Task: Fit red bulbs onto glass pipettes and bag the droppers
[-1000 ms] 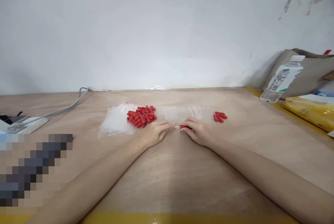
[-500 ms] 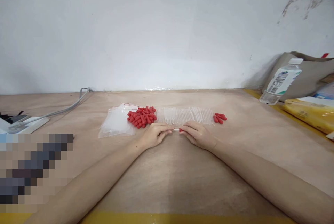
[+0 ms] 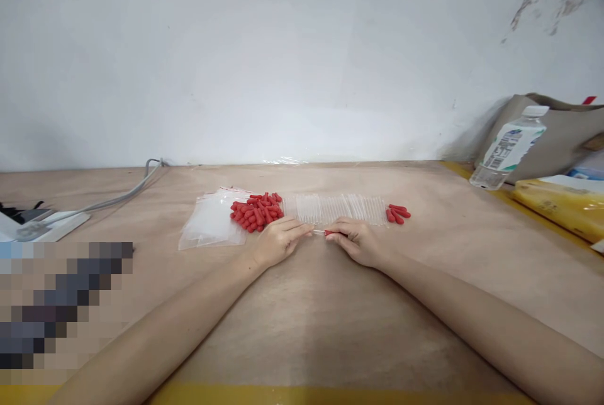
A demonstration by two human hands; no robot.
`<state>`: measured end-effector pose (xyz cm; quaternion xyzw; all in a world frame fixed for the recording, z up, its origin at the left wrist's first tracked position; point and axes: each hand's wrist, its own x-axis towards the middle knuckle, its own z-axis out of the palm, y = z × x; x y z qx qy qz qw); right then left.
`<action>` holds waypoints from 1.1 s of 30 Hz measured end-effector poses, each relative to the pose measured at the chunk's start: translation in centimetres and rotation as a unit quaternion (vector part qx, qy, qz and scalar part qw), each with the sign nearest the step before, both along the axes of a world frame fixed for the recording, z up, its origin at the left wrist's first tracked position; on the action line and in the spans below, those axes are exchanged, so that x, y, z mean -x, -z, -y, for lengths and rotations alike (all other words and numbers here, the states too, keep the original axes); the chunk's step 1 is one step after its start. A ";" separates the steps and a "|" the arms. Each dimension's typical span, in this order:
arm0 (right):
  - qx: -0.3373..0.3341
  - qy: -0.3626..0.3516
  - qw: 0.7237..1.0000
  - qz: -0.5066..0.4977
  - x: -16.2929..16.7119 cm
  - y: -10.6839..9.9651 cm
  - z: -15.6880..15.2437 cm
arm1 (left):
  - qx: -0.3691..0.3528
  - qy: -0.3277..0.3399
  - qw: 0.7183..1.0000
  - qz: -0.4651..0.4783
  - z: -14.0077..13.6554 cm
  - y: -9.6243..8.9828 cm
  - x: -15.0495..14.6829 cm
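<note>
Between my fingertips lies a thin clear glass dropper tube (image 3: 319, 233), its left part pinched by my left hand (image 3: 277, 244). My right hand (image 3: 361, 244) is closed on a red rubber dropper bulb (image 3: 329, 233) at the tube's right end. How far the tube goes into the bulb is hidden. Just behind both hands runs a row of clear tubes (image 3: 335, 209) laid side by side. A heap of red bulbs (image 3: 257, 213) is beyond my left hand. Several more red bulbs (image 3: 397, 214) lie past my right hand, at the row's right end.
Clear zip bags (image 3: 207, 222) lie left of the bulb heap. A grey cable (image 3: 127, 194) runs to a white block at far left. On the right, a plastic bottle (image 3: 507, 150) leans on a grey bag (image 3: 561, 131), near a yellow packet (image 3: 557, 204). A wall stands behind.
Both hands have shifted slightly, and my right fingers have opened a little around the bulb, so more of its red side shows. The tube stays between the hands.
</note>
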<state>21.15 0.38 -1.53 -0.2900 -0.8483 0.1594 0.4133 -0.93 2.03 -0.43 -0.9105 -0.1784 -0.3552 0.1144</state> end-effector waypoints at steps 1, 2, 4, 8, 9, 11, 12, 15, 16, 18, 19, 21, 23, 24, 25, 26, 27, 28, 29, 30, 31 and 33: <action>0.012 -0.005 1.000 0.002 0.0 -0.1 0.0 | -0.006 0.005 1.000 -0.002 -0.1 0.0 0.1; 0.023 -0.009 1.000 0.004 0.0 -0.1 0.0 | -0.010 0.009 1.000 -0.004 -0.2 -0.1 0.1; 0.040 -0.013 0.999 0.011 0.0 -0.1 0.0 | -0.018 0.015 1.000 -0.011 -0.3 -0.1 0.2; 0.049 -0.023 0.998 0.024 0.0 -0.2 0.1 | -0.063 0.012 0.998 -0.020 -0.3 -0.1 0.2; 0.045 -0.025 0.998 0.026 -0.1 -0.2 0.1 | -0.071 0.006 0.997 -0.023 -0.2 -0.1 0.2; 0.038 -0.022 0.999 0.030 -0.1 -0.3 0.1 | -0.065 -0.009 0.997 -0.028 0.0 0.0 0.1; 0.034 -0.017 0.999 0.033 -0.1 -0.2 0.1 | -0.054 -0.018 0.998 -0.028 0.2 0.0 0.0; 0.013 0.007 0.999 0.040 -0.1 -0.1 0.1 | -0.021 -0.039 0.999 -0.019 0.5 0.2 -0.3; -0.001 0.013 0.999 0.044 -0.1 0.0 0.0 | -0.016 -0.043 0.999 -0.017 0.6 0.2 -0.4; -0.031 0.020 0.998 0.053 -0.1 0.1 -0.1 | -0.007 -0.052 0.999 -0.015 0.6 0.4 -0.6; -0.044 0.021 0.997 0.058 -0.2 0.2 -0.2 | -0.002 -0.058 0.998 -0.014 0.7 0.4 -0.7; -0.054 0.023 0.997 0.058 -0.2 0.2 -0.4 | 0.015 -0.071 0.997 -0.008 0.6 0.6 -0.8; -0.049 0.025 0.997 0.053 -0.3 0.1 -0.4 | 0.035 -0.076 0.997 -0.001 0.6 0.7 -0.8; -0.047 0.024 0.997 0.053 -0.3 0.1 -0.4 | 0.045 -0.072 0.996 0.000 0.5 0.7 -0.8; -0.047 0.024 0.997 0.054 -0.3 0.0 -0.4 | 0.055 -0.068 0.996 -0.001 0.5 0.7 -0.8; -0.050 0.023 0.997 0.057 -0.3 0.0 -0.4 | 0.066 -0.065 0.996 -0.002 0.6 0.7 -0.8; -0.054 0.023 0.997 0.058 -0.2 0.0 -0.3 | 0.078 -0.063 0.995 -0.002 0.6 0.7 -0.8; -0.053 0.023 0.997 0.056 -0.2 0.0 -0.3 | 0.091 -0.062 0.994 0.000 0.6 0.6 -0.9; -0.048 0.024 0.997 0.049 -0.1 0.0 -0.3 | 0.103 -0.061 0.993 0.006 0.7 0.5 -0.9; -0.037 0.027 0.998 0.038 -0.1 0.0 -0.2 | 0.114 -0.061 0.992 0.011 0.8 0.4 -1.0; -0.021 0.031 0.999 0.022 0.0 0.0 -0.2 | 0.123 -0.060 0.990 0.016 0.9 0.3 -1.0; 0.011 0.047 0.999 -0.011 0.1 0.1 -0.3 | 0.133 -0.058 0.989 0.023 1.0 0.2 -1.2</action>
